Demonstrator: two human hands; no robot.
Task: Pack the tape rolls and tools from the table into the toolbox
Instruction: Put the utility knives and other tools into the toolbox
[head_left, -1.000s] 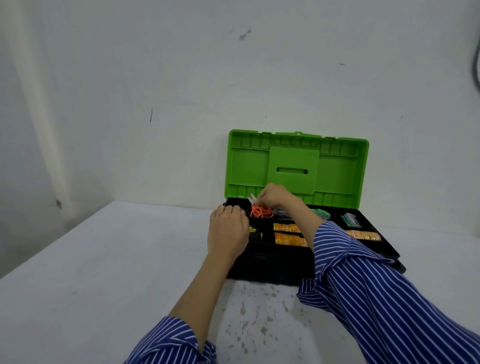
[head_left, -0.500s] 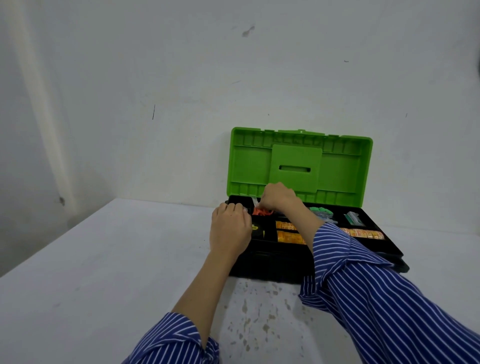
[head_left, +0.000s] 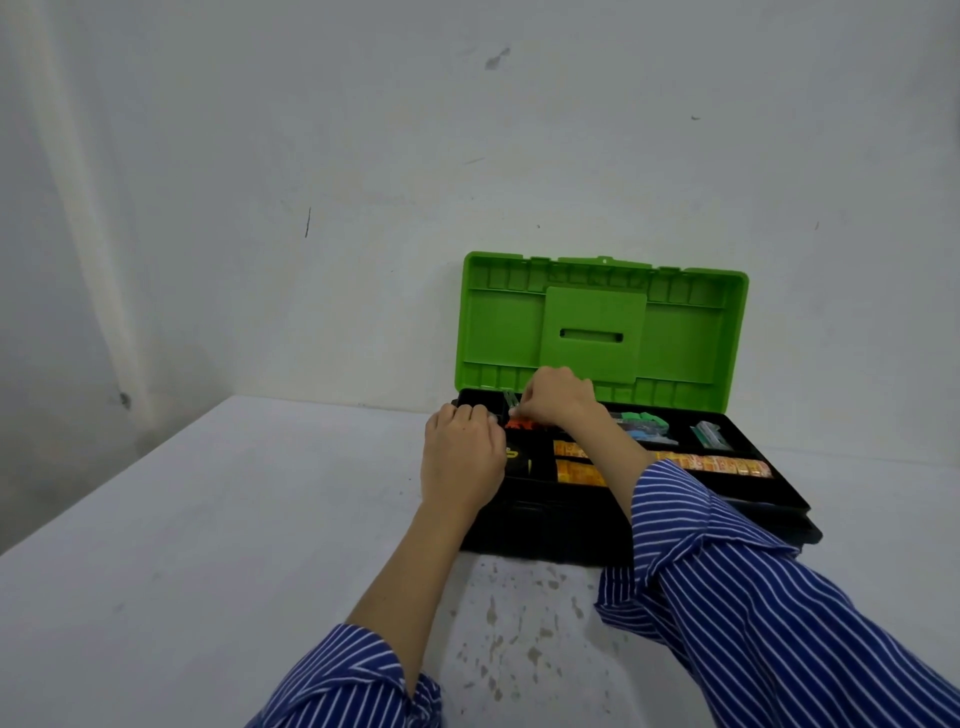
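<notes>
White table (head_left: 208, 545) against a white wall carries your toolbox (head_left: 597, 530), green lid (head_left: 602, 322) upright. Your left hand (head_left: 462, 457) rests curled on its near-left tray edge. Your right hand (head_left: 558, 397) pinches a small clear bag (head_left: 511, 402) above the orange bits (head_left: 519, 425) in a back compartment.

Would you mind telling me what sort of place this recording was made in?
Probably a bare workroom or storage corner, not a home: plain scuffed white walls, a stained white table pushed into the corner, and only an open green-lidded toolbox on it.
</notes>
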